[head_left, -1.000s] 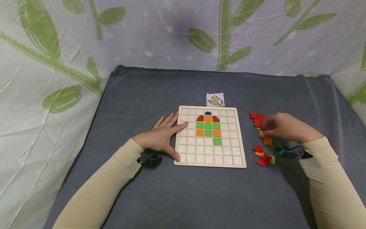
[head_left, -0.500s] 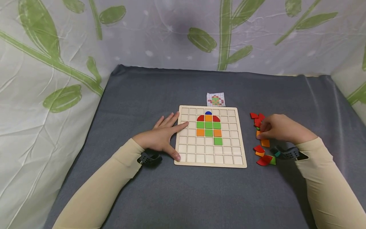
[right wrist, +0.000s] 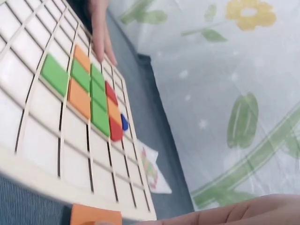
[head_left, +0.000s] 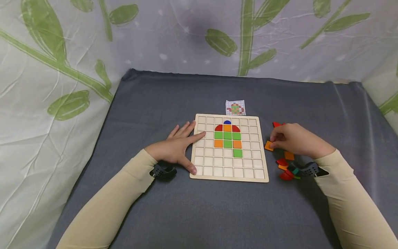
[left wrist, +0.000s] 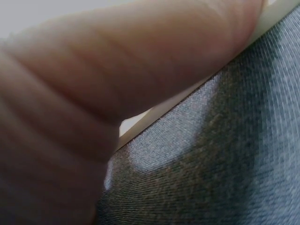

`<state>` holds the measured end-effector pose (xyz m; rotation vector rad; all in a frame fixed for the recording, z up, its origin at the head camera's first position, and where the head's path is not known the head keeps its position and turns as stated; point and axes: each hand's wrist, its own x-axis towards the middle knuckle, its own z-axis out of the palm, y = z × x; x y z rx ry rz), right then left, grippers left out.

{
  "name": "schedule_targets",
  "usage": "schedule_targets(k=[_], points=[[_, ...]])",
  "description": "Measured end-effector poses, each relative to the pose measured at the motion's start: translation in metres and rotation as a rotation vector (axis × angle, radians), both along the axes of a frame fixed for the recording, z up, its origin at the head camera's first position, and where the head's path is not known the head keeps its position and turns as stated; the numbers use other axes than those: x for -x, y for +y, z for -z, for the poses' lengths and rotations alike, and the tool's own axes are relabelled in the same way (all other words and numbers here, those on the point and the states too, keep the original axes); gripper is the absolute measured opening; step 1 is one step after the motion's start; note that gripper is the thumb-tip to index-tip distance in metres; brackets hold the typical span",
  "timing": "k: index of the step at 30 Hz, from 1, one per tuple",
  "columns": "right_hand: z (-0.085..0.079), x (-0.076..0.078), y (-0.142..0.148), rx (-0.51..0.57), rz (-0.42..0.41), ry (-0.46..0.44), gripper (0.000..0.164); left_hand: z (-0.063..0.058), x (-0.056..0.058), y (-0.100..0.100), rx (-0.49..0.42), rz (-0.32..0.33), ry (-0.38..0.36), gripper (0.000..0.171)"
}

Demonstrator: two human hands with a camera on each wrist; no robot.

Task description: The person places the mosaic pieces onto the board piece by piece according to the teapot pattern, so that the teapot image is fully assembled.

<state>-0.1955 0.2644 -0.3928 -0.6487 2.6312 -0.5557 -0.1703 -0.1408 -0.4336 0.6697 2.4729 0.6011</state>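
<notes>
A square wooden grid board (head_left: 209, 171) lies on the dark cloth. Green, orange, red and blue tiles fill some of its upper and middle cells. My left hand (head_left: 171, 151) rests over the board's left edge with fingers spread, its thumb near the lower left corner. Just off the board's right edge, my right hand (head_left: 296, 139) pinches an orange square tile (head_left: 268, 146) between thumb and fingers. The right wrist view catches this orange tile (right wrist: 93, 215) close to the board's rim. In the left wrist view, the thumb (left wrist: 154, 56) lies along the wooden edge.
Behind the board lies a small pattern card (head_left: 235, 108). To the right are loose pieces: an orange tile (head_left: 289, 156), red pieces (head_left: 286, 175) and a bit of green, partly covered by the right hand and its wrist strap. A patterned curtain (head_left: 174, 41) hangs behind.
My right hand has drawn an orange tile out of the loose pieces and moved left with it, toward the board. The left hand stays in place.
</notes>
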Motion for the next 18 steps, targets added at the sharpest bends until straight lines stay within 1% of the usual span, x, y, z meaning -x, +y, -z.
schedule_targets(k=[7,11,14,18], points=[[-0.010,0.000,-0.013,0.007,-0.030,0.063,0.009,0.001,0.001,-0.001,0.018,0.000,0.011,0.141],[-0.012,0.000,-0.024,0.021,-0.034,0.042,0.007,0.002,0.001,-0.001,0.020,0.003,0.016,0.141],[-0.011,-0.001,-0.033,0.044,-0.055,0.022,0.007,0.002,0.001,-0.001,0.017,0.005,0.015,0.141],[-0.009,-0.002,-0.047,0.074,-0.092,0.034,0.010,0.001,0.000,0.000,0.005,0.008,0.013,0.140]])
